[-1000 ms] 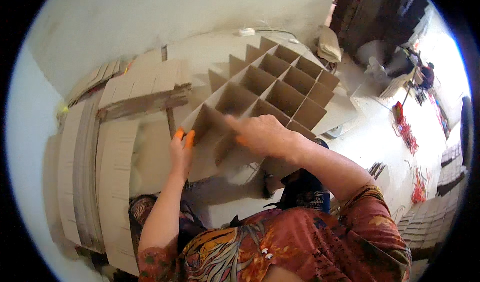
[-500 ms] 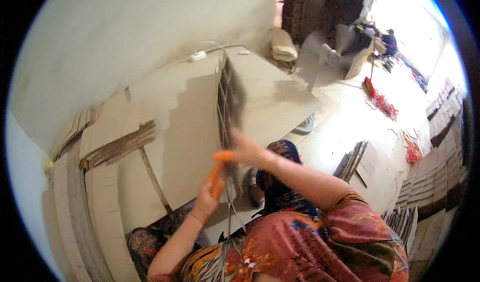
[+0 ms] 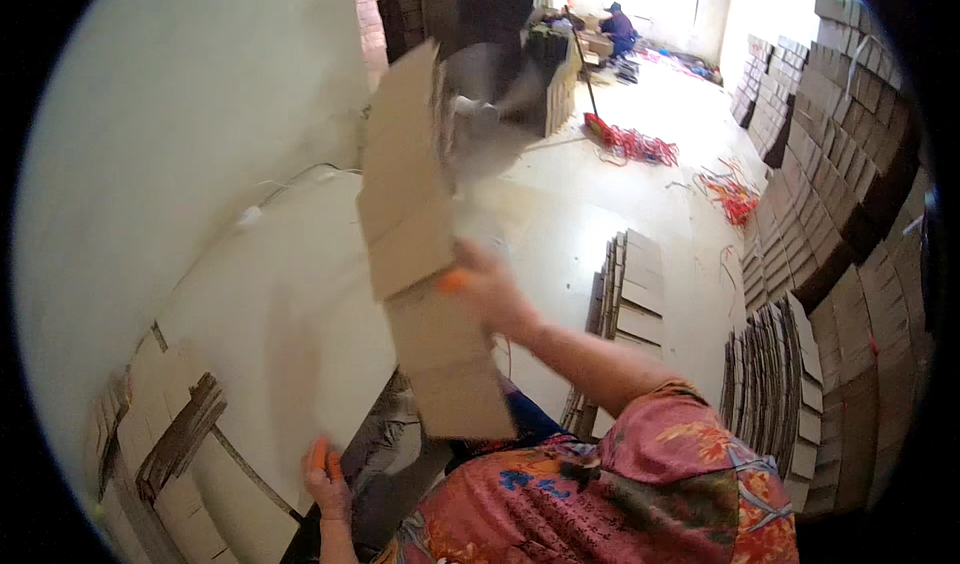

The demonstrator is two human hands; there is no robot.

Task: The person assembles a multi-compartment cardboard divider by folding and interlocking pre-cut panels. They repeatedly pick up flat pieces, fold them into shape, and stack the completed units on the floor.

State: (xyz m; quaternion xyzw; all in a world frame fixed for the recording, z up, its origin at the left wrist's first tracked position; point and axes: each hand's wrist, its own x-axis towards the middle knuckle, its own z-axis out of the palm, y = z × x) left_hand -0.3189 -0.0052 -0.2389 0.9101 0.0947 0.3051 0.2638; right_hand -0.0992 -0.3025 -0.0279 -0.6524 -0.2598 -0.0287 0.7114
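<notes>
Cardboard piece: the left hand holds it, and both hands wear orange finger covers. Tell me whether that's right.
Wrong hand: in the head view, the right hand holds the cardboard piece, while the left hand is apart from it. Both hands do wear orange finger covers.

The pale floor (image 3: 690,249) carries two tangles of red strands: one farther off (image 3: 632,144), at the foot of a pole (image 3: 580,64), the other nearer (image 3: 733,196), just beside the tall cardboard stacks (image 3: 825,164). Nearer, a cardboard bundle (image 3: 638,289) and a cardboard row (image 3: 775,379) sit on it too. The left surface (image 3: 240,314), floor or counter unclear, bears cardboard piles (image 3: 165,399) and, by the wall (image 3: 180,134), a white item (image 3: 249,217).
</notes>
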